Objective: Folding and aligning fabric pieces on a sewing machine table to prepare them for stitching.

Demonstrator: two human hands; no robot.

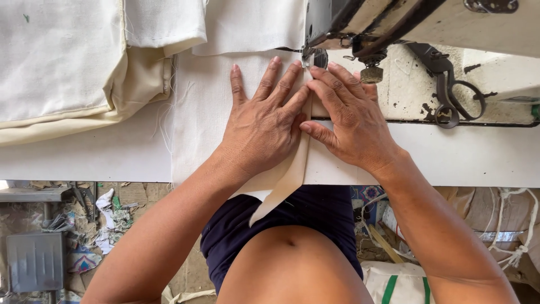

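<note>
My left hand (pixel 263 121) lies flat, fingers spread, on a piece of cream cloth (pixel 197 112) on the sewing table. My right hand (pixel 349 115) presses down beside it, its fingertips at the needle and presser foot (pixel 313 58) of a sewing machine (pixel 394 19). Between the two hands runs a folded strip of the same cream cloth (pixel 287 180), which hangs off the table's front edge toward my lap. Both hands hold the cloth flat against the table.
A stack of folded cream fabric (pixel 62 67) fills the table's left. Dark scissors (pixel 450 93) lie on the worn machine bed at right. Below the white table edge (pixel 478 163) the floor holds scraps, a grey metal box (pixel 34 262) and sacks.
</note>
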